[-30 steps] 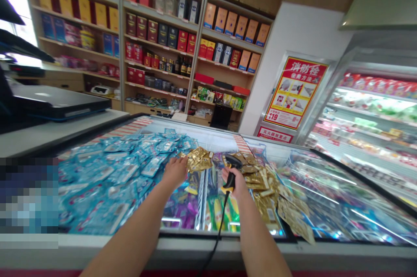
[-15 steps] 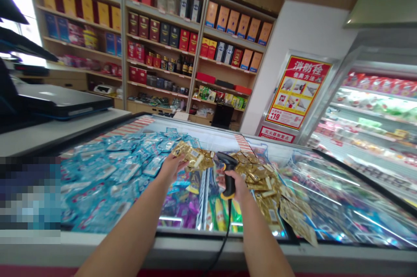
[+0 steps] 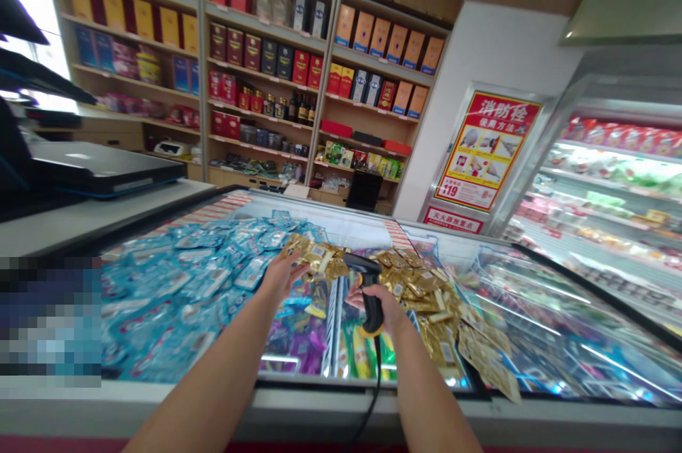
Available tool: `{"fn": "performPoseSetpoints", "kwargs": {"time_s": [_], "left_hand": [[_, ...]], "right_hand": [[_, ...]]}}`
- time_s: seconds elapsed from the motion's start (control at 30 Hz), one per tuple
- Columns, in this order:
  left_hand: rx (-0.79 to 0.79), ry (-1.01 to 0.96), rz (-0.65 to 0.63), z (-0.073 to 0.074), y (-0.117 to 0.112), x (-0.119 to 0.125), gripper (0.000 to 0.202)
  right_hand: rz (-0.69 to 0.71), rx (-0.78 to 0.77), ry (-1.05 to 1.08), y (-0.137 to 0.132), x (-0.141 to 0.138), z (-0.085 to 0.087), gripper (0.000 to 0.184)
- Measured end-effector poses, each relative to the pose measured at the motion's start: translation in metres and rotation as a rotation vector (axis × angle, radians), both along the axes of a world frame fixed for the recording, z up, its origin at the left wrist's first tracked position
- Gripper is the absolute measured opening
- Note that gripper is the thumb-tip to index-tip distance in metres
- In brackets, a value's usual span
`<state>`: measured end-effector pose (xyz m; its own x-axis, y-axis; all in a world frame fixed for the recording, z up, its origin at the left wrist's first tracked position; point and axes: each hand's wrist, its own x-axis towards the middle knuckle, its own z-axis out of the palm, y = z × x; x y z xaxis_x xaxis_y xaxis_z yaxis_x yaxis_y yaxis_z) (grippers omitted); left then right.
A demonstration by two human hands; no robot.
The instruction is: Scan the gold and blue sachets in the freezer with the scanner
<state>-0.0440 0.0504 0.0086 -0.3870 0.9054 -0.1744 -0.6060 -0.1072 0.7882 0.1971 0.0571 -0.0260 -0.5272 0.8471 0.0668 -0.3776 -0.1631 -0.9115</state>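
My left hand (image 3: 281, 275) grips the near left end of a few gold foil packets (image 3: 320, 254), which bear white labels. These lie over the gap between two heaps on the glass top. In my right hand (image 3: 384, 302) is a black barcode scanner (image 3: 371, 307) with a yellow-trimmed base, held by its handle. The scanner's head points left and lies close to the right end of the gold packets; its cable hangs down toward me. Blue packets (image 3: 213, 282) spread to the left of my left hand. More gold packets (image 3: 426, 290) are heaped beyond my right hand.
A glass-topped chest freezer (image 3: 362, 396) holds colourful packs under the glass. On the left stands a counter with a flat dark device (image 3: 106, 165). Shelves of boxes (image 3: 266, 48) line the back wall; a lit cooler (image 3: 612, 190) stands at right.
My right hand has brought the scanner slightly left, its head now nearer the gold packets in my left hand. The left hand has hardly moved.
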Motion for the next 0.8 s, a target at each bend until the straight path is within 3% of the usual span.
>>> {"fn": "performPoseSetpoints", "kwargs": {"time_s": [0.53, 0.7, 0.8], "left_hand": [[0.024, 0.027, 0.003, -0.004, 0.002, -0.003, 0.016], [0.022, 0.222, 0.032, -0.013, 0.008, 0.000, 0.015], [0.055, 0.343, -0.019, -0.023, 0.013, 0.007, 0.021]], "right_hand": [[-0.045, -0.017, -0.060, -0.003, -0.001, 0.002, 0.024], [-0.066, -0.007, -0.065, -0.008, -0.003, 0.007, 0.025], [-0.089, -0.007, -0.116, -0.011, -0.004, 0.010, 0.030]]}}
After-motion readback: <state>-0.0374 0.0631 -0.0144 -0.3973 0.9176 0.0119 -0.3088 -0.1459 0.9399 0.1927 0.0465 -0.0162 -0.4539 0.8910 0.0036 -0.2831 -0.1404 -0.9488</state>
